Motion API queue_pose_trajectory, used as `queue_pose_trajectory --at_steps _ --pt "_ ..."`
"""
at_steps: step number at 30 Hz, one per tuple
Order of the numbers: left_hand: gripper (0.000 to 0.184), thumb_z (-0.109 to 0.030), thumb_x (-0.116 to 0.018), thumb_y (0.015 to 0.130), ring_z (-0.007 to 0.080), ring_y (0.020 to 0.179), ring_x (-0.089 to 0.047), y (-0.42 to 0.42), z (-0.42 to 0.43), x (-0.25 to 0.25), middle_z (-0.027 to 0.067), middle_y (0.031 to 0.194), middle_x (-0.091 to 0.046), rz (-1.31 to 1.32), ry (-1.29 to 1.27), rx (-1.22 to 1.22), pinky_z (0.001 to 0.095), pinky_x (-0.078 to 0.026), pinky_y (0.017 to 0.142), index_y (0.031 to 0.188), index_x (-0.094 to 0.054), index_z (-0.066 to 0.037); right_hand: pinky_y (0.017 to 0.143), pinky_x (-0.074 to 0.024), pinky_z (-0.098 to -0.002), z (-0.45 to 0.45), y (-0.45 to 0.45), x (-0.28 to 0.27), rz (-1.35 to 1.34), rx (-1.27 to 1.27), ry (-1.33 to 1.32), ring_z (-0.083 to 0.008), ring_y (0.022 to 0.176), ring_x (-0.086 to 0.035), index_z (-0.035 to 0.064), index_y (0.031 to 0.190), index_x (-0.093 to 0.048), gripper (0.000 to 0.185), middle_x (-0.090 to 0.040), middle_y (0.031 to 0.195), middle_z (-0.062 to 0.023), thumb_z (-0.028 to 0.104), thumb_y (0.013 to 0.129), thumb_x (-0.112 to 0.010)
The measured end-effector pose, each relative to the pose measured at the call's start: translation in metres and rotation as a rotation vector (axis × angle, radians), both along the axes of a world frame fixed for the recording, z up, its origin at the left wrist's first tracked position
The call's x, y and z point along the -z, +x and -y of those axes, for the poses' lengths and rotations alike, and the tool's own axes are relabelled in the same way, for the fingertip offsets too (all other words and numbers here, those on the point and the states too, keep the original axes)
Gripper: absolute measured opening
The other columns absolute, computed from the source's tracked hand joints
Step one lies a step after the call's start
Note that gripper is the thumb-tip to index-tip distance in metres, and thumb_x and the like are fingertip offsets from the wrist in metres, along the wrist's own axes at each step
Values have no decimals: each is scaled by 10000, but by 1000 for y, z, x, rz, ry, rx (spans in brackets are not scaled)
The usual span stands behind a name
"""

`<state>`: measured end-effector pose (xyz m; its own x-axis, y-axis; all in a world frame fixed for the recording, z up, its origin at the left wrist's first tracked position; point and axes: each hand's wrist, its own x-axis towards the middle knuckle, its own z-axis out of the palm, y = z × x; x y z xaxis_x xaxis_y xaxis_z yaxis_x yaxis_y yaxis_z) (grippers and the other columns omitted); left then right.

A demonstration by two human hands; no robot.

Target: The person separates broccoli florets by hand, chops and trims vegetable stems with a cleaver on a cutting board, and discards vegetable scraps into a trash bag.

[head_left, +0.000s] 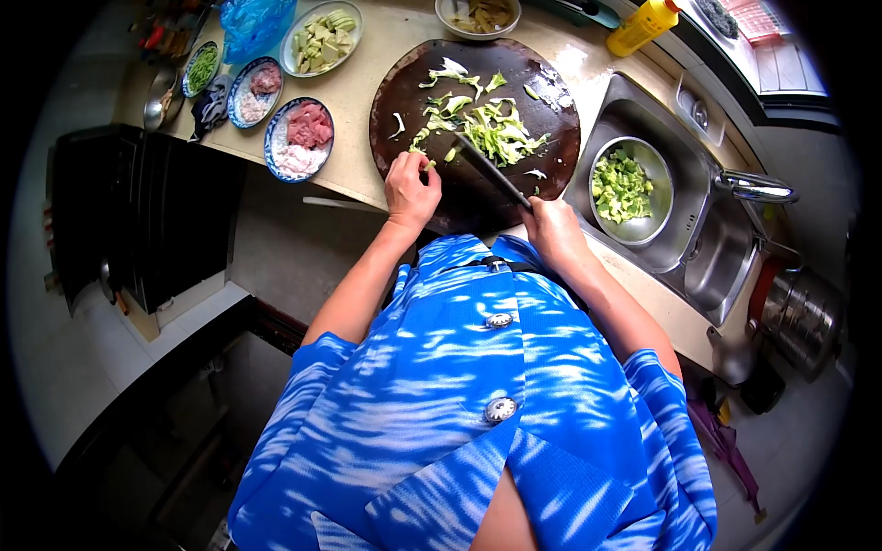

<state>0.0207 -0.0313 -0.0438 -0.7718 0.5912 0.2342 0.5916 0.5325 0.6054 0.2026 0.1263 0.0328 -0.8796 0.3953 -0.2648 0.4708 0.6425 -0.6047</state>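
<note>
My right hand [554, 230] is closed around the handle of a kitchen knife [491, 172], whose blade appears nearly edge-on over a round dark cutting board [395, 101]. Chopped leafy greens [501, 130] lie scattered on the board, mostly beyond and to the right of the blade. At the board's near left edge, my left hand [412, 190] has its fingers curled and pinched at a small piece of green vegetable [429, 166]. Part of that piece is hidden by the fingers.
Left of the board stand a plate of meat [310, 124], a second meat plate [265, 78], a dish of pale green chunks [323, 41] and a blue plastic bag [253, 28]. A metal bowl of cut greens [625, 188] sits in the sink [606, 115], near the faucet [758, 186].
</note>
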Motion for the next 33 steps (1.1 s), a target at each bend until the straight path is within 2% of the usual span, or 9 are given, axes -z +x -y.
queue_pose_trajectory --at_steps 3,4,8,12,20,28,30,31,33 --pt "98 -34 -622 730 287 660 -574 0 -7 -9 117 778 -545 105 27 11 395 -469 619 798 -551 -37 462 -371 -394 -13 9 4 -203 163 -177 -278 413 -475 -59 800 -629 199 -464 512 -217 131 856 -605" --pt "95 -35 -619 731 286 652 -573 0 -9 -11 117 780 -545 135 56 34 387 -472 617 798 -551 -36 520 -418 -441 -15 10 -2 -149 246 -163 -402 552 -569 -33 764 -629 198 -517 577 -254 145 846 -601" --pt "193 -22 -629 741 295 766 -574 -1 -25 -5 125 851 -544 -105 -31 152 378 -482 695 919 -558 -43 531 -444 -440 -38 14 14 -248 382 48 -373 538 -580 11 932 -656 154 -562 593 -223 106 829 -592" --pt "251 -29 -642 752 333 830 -567 -1 -30 -3 138 872 -537 -108 -147 215 407 -475 727 987 -566 -71 580 -479 -418 -64 -3 27 -398 280 470 -318 625 -605 56 1142 -606 342 -601 716 -155 105 804 -594" --pt "230 -27 -639 729 379 714 -572 -12 -32 -1 152 817 -527 -62 -189 270 445 -490 633 939 -553 -60 633 -471 -370 -90 -52 92 -370 156 746 -251 711 -560 116 1096 -641 343 -539 722 -81 158 756 -638" --pt "176 -33 -646 724 211 562 -561 -10 -38 -35 123 772 -548 178 27 175 328 -488 552 888 -583 -35 615 -449 -402 -68 -50 56 -496 221 815 -286 699 -565 127 1053 -662 276 -592 786 -126 232 799 -643" --pt "173 24 -647 762 104 573 -543 8 -53 -58 61 753 -562 189 122 259 219 -454 496 925 -604 -14 606 -492 -402 -62 -50 55 -407 370 -66 -295 682 -611 60 1015 -660 283 -640 816 -162 301 891 -578" --pt "195 23 -652 759 125 589 -562 18 -60 -63 74 774 -574 197 154 311 234 -468 513 944 -604 -13 615 -535 -374 -56 -50 55 -340 509 -797 -280 691 -648 6 1001 -644 434 -655 811 -165 406 947 -484" --pt "244 18 -661 752 182 637 -600 35 -76 -68 105 817 -596 196 210 456 275 -496 560 988 -604 -13 623 -549 -325 -50 -43 55 -305 626 -1553 -220 740 -656 -16 1014 -605 501 -651 828 -153 443 967 -410"
